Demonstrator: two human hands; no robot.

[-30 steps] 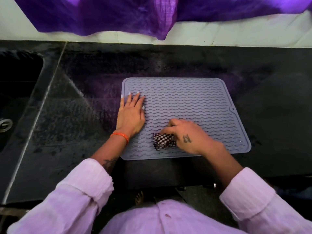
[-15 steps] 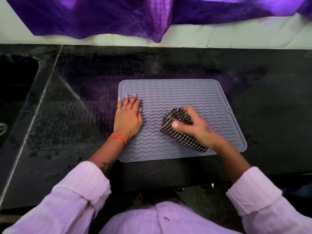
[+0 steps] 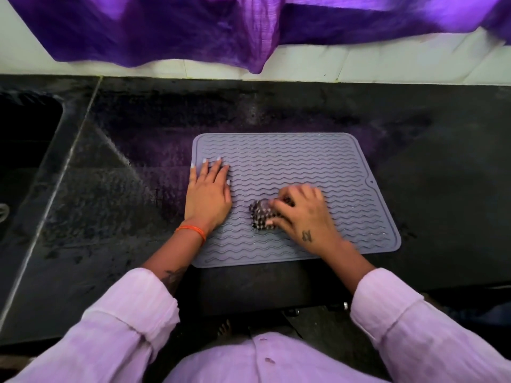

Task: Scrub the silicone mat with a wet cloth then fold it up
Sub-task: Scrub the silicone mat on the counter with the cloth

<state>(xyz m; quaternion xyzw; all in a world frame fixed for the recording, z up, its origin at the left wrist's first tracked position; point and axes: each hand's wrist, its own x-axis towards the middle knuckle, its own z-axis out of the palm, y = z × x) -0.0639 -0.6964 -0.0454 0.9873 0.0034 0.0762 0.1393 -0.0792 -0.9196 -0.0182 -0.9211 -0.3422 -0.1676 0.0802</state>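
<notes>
A grey silicone mat point(image 3: 304, 161) with wavy ridges lies flat on the black counter point(image 3: 442, 175). My left hand point(image 3: 208, 194) rests flat on the mat's left part, fingers straight and pointing away from me. My right hand point(image 3: 301, 214) grips a bunched black-and-white checked cloth point(image 3: 260, 214) and holds it down on the middle of the mat. Most of the cloth is hidden under my fingers, and the right hand looks blurred.
A dark sink point(image 3: 25, 150) is set into the counter at far left. Purple fabric point(image 3: 249, 26) hangs over the white tiled wall behind the counter. Bare counter lies left and right of the mat.
My right hand has swept the cloth across the mat, out to the right and back toward the middle, bunching it smaller. My left hand has stayed flat on the mat.
</notes>
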